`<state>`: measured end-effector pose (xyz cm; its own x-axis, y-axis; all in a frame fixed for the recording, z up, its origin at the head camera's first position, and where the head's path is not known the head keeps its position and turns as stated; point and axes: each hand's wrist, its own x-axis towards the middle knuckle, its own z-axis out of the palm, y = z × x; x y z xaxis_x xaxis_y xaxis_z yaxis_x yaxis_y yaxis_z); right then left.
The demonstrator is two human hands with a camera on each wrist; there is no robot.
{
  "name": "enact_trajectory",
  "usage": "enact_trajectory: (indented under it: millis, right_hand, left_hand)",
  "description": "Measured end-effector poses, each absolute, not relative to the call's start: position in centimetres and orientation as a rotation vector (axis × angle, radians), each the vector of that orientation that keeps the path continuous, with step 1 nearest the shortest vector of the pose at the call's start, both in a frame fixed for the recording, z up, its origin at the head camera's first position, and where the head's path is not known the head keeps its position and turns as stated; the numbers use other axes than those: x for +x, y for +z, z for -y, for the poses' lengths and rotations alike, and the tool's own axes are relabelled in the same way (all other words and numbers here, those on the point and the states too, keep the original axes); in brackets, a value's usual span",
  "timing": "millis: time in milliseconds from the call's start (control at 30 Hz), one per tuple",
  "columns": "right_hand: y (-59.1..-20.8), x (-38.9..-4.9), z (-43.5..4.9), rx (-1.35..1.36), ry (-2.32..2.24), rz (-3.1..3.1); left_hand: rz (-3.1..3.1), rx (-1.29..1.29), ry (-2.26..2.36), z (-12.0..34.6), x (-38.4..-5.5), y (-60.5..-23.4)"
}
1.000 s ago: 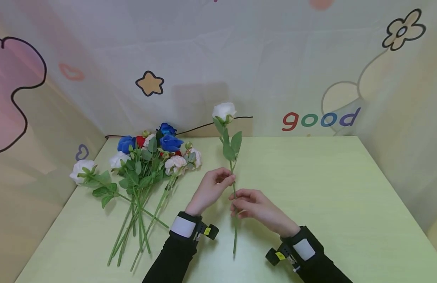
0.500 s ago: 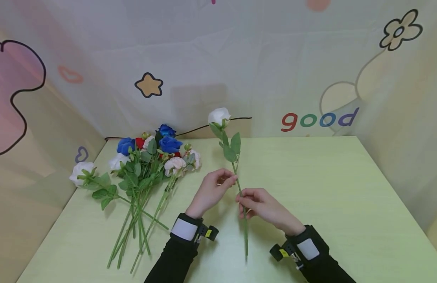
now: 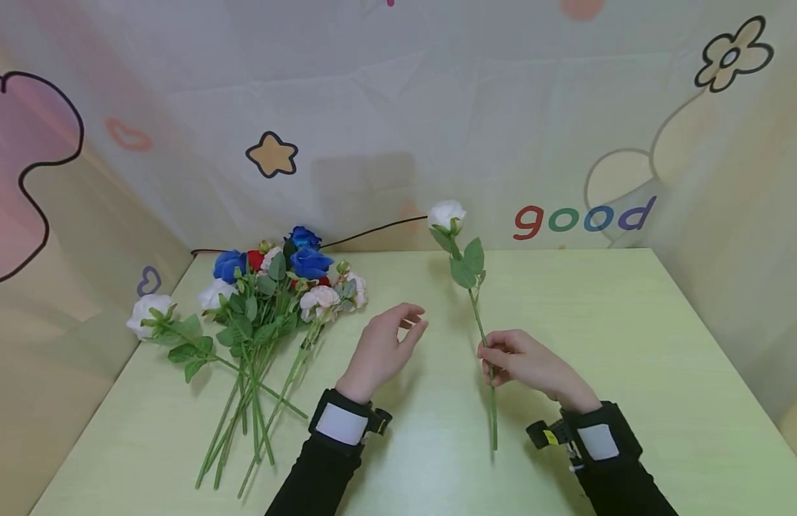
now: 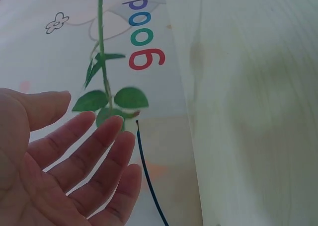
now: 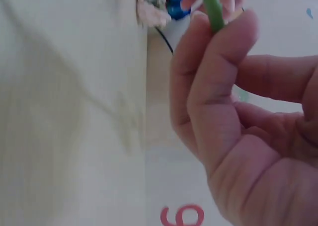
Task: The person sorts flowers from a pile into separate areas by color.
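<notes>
A white rose (image 3: 446,214) on a long green stem stands nearly upright in the head view, its bloom leaning a little left. My right hand (image 3: 521,360) pinches the stem below the leaves; the right wrist view shows the stem (image 5: 212,7) between curled fingers. To the left of the rose, my left hand (image 3: 382,347) hovers over the table with relaxed fingers and nothing in them. In the left wrist view its fingers (image 4: 107,146) are spread, with the rose's green leaves (image 4: 131,97) behind them.
A pile of blue roses (image 3: 311,263), pale pink flowers (image 3: 320,299), red blooms and white roses (image 3: 148,315) lies at the left of the light table (image 3: 598,322). Their stems (image 3: 227,430) point toward the front. A printed cloth (image 3: 502,129) hangs behind.
My left hand has let go of the rose's stem and stays about where it was. My right hand now pinches the stem and has carried the rose to the right.
</notes>
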<state>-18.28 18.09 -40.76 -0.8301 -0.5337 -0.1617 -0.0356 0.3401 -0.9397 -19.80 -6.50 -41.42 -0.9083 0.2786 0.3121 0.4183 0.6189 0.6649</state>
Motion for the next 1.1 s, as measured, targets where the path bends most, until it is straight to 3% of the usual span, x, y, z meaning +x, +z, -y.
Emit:
enact_trajectory:
  millis: [800,1100]
  right_hand:
    - [-40.7,-18.2,-31.5,-0.181,-1.137,-2.427]
    - [-41.0,-17.9,-33.9,-0.026,-1.06,-2.429]
  left_hand:
    - [2.719,-0.605,-1.081,6.8,-19.5,-41.2]
    - [2.717,-0.63,-1.06,6.8,-19.5,-41.3]
